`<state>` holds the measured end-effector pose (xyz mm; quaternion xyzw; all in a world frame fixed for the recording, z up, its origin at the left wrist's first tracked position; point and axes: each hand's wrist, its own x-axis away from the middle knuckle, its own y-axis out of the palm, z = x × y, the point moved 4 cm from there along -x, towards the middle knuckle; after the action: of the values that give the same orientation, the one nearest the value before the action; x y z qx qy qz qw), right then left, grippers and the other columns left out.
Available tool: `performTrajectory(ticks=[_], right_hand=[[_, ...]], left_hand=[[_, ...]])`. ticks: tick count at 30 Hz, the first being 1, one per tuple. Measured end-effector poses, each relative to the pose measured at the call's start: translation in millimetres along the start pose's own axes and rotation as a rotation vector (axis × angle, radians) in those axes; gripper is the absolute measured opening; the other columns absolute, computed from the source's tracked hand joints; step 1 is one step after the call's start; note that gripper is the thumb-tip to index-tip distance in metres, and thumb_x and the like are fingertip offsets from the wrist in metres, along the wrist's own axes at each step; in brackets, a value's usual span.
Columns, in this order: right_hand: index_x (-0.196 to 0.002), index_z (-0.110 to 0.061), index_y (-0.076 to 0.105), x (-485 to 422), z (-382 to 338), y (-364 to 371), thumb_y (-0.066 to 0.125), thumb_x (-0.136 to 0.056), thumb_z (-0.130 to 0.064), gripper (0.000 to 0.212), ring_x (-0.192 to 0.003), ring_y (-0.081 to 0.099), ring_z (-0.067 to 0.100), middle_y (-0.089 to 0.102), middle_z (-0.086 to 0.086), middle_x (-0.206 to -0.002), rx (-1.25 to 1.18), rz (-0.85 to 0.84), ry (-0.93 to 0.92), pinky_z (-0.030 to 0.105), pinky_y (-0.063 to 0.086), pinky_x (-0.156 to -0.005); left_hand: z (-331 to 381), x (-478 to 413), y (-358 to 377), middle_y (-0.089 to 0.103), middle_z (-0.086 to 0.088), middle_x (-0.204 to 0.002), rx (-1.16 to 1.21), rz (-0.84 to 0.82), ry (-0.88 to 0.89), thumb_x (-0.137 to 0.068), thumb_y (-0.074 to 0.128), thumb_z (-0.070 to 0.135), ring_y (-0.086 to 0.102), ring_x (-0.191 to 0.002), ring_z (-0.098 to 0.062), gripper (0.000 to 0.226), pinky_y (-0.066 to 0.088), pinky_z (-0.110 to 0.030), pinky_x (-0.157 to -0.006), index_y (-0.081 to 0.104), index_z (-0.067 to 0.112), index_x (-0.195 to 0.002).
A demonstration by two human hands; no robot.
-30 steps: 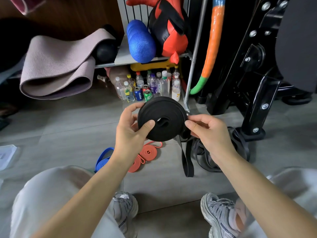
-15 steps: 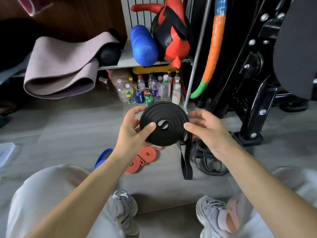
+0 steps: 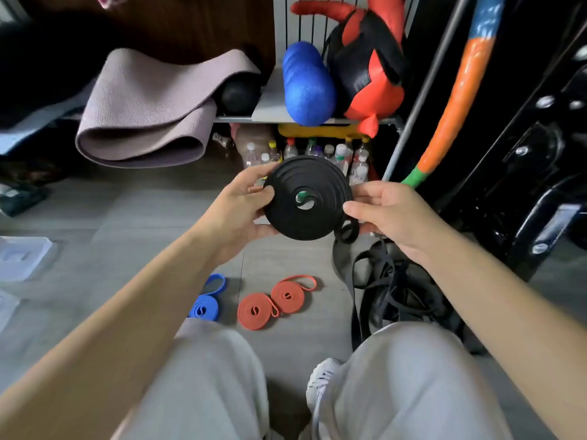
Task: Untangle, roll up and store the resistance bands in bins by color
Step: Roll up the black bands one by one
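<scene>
Closest, the person's grey-trousered knees frame a grey trainer (image 3: 324,376) on the floor (image 3: 127,217). Just beyond lie a rolled blue band (image 3: 203,309) and two red coils (image 3: 270,304) that touch each other. They are grouped by colour, apparently waiting for their bins.

To the right is a tangled heap of black bands (image 3: 400,290). Above it, both hands hold a black coil (image 3: 306,201) upright in the air. The left hand (image 3: 241,204) clasps its left edge, thumb on the face, probably so the turns cannot spring open. The right hand (image 3: 390,214) pinches the right edge where the unwound tail (image 3: 344,258) drops toward the heap, ready to feed it on.

Farther back, drink bottles (image 3: 317,150) stand under a shelf carrying a folded yoga mat (image 3: 149,106) and a blue foam roller (image 3: 306,84).
</scene>
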<state>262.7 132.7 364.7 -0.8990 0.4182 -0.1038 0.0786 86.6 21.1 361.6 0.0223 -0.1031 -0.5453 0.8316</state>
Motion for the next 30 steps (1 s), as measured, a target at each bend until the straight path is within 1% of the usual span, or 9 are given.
performTrajectory(ticks=[3,7,9,12,14,16,21,26,30], right_hand=[[-0.095,-0.020,0.067,-28,50,20,0.062,-0.087,-0.004,0.018,-0.084,0.065,0.015,0.071,0.004,-0.092,-0.028,-0.045,0.118,0.034,0.053,-0.073],[-0.105,-0.009,0.066,-49,150,56,0.059,-0.088,0.000,0.020,-0.064,0.062,0.001,0.069,0.003,-0.086,-0.065,-0.090,0.328,0.013,0.048,-0.053],[-0.102,-0.013,0.064,-52,207,76,0.058,-0.089,-0.001,0.019,-0.067,0.060,0.003,0.067,0.004,-0.088,-0.056,-0.105,0.426,0.011,0.045,-0.052],[-0.099,-0.012,0.060,-42,294,104,0.061,-0.087,-0.001,0.017,-0.075,0.059,0.013,0.067,0.006,-0.092,0.038,-0.124,0.556,0.022,0.046,-0.064],[-0.092,-0.016,0.058,-32,341,120,0.062,-0.085,0.001,0.019,-0.080,0.061,0.018,0.066,0.008,-0.092,0.078,-0.143,0.657,0.031,0.049,-0.073],[-0.080,-0.026,0.054,-24,378,131,0.062,-0.085,0.001,0.028,-0.082,0.061,0.022,0.066,0.009,-0.090,0.121,-0.160,0.722,0.035,0.048,-0.075],[-0.077,-0.027,0.051,-26,432,148,0.060,-0.086,0.002,0.031,-0.077,0.058,0.020,0.065,0.006,-0.087,0.197,-0.197,0.785,0.027,0.042,-0.067],[-0.098,-0.009,0.053,-35,463,165,0.055,-0.087,0.006,0.018,-0.062,0.056,0.011,0.060,0.008,-0.077,0.235,-0.262,0.831,0.020,0.042,-0.055],[-0.094,-0.021,0.052,-41,475,182,0.059,-0.084,0.000,0.024,-0.082,0.062,0.026,0.065,0.007,-0.086,0.293,-0.283,0.804,0.035,0.050,-0.074]], left_hand=[[-42,-25,-20,0.060,-0.004,-0.116,0.055,-0.031,-0.172,-0.095,0.042,0.000,0.059,-0.103,-0.024,0.043,0.053,-0.045,-0.088,0.051,0.024,-0.130],[-143,-40,-50,0.063,0.008,-0.114,-0.075,-0.008,-0.356,-0.095,0.038,-0.003,0.058,-0.105,-0.011,0.050,0.045,-0.028,-0.086,0.055,0.035,-0.122],[-201,-41,-63,0.062,0.007,-0.122,-0.129,0.006,-0.457,-0.094,0.041,-0.002,0.056,-0.114,-0.016,0.051,0.045,-0.029,-0.087,0.053,0.036,-0.127],[-274,-32,-70,0.058,0.006,-0.120,-0.175,0.085,-0.655,-0.084,0.058,0.015,0.052,-0.104,-0.012,0.051,0.043,-0.024,-0.075,0.048,0.037,-0.128],[-309,-27,-69,0.057,0.002,-0.119,-0.162,0.115,-0.777,-0.064,0.059,0.027,0.049,-0.102,-0.013,0.061,0.036,-0.024,-0.071,0.051,0.031,-0.124],[-341,-23,-72,0.058,-0.001,-0.114,-0.146,0.149,-0.877,-0.061,0.061,0.031,0.049,-0.100,-0.014,0.054,0.037,-0.026,-0.071,0.054,0.024,-0.114],[-411,-20,-84,0.058,-0.007,-0.122,-0.164,0.201,-1.063,-0.090,0.057,0.019,0.051,-0.112,-0.020,0.029,0.041,-0.027,-0.074,0.052,0.016,-0.119],[-449,-12,-84,0.055,-0.007,-0.126,-0.038,0.300,-1.165,-0.088,0.057,0.013,0.046,-0.117,-0.018,0.035,0.040,-0.035,-0.087,0.051,0.019,-0.122],[-456,-10,-93,0.053,-0.007,-0.124,0.002,0.311,-1.171,-0.068,0.064,0.016,0.046,-0.120,-0.021,0.049,0.044,-0.032,-0.084,0.056,0.013,-0.116]])
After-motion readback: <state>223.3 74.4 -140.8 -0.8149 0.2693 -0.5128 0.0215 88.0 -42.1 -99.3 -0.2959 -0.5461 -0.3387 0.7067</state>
